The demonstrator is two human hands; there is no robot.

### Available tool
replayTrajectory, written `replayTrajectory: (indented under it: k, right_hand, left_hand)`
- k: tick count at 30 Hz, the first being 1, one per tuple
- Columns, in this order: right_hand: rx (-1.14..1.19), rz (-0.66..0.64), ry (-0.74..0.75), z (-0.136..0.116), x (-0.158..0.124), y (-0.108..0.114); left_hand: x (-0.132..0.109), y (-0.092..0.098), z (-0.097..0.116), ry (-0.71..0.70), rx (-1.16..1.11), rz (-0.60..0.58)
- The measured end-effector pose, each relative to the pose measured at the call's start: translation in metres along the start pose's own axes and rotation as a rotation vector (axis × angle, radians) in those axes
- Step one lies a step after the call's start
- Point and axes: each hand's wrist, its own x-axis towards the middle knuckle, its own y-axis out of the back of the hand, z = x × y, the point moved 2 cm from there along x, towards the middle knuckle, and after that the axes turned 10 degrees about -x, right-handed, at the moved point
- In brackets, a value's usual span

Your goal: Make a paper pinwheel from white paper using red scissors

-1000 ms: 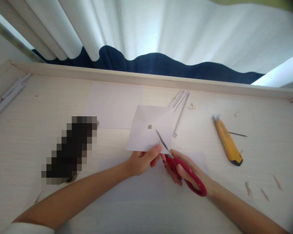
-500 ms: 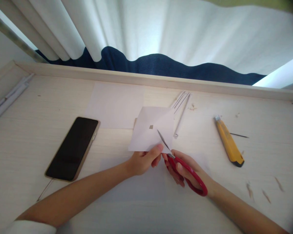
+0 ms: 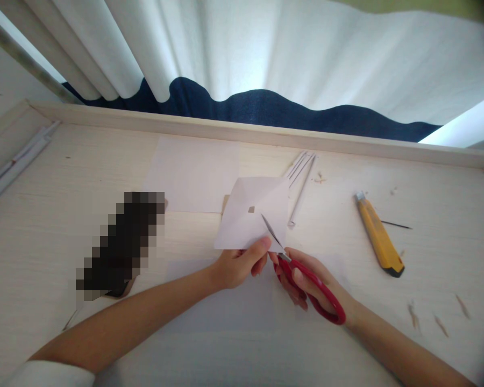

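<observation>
A white square of paper (image 3: 234, 215) with a small four-sided hole near its middle is held up above the table. My left hand (image 3: 242, 263) pinches its lower edge, thumb on top. In my right hand (image 3: 306, 279) is a pair of red-handled scissors (image 3: 326, 295), my fingers in and around the handles. One scissor blade lies over the face of the paper, its tip pointing towards the hole. The other blade is hidden behind the sheet. The scissors' pivot sits just below the paper's lower right corner.
A yellow box cutter (image 3: 379, 231) lies to the right beside a thin dark rod (image 3: 399, 224). Thin white paper sticks (image 3: 302, 188) lie behind the paper. A flat white sheet (image 3: 193, 166) lies further back. At left is a pixelated phone (image 3: 121, 242). A raised wooden rim (image 3: 226, 126) bounds the table.
The hands, paper and scissors hold nearly the same pose. The whole view has shifted very slightly. The phone is now covered by pixelation.
</observation>
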Motion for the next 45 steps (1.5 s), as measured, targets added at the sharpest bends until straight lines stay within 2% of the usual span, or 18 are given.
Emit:
replayTrajectory:
  k: [45]
  right_hand:
    - [-0.043, 0.044, -0.042, -0.0015, -0.0003, 0.0038]
  left_hand:
    - [-0.0001, 0.0, 0.0001, 0.025, -0.025, 0.001]
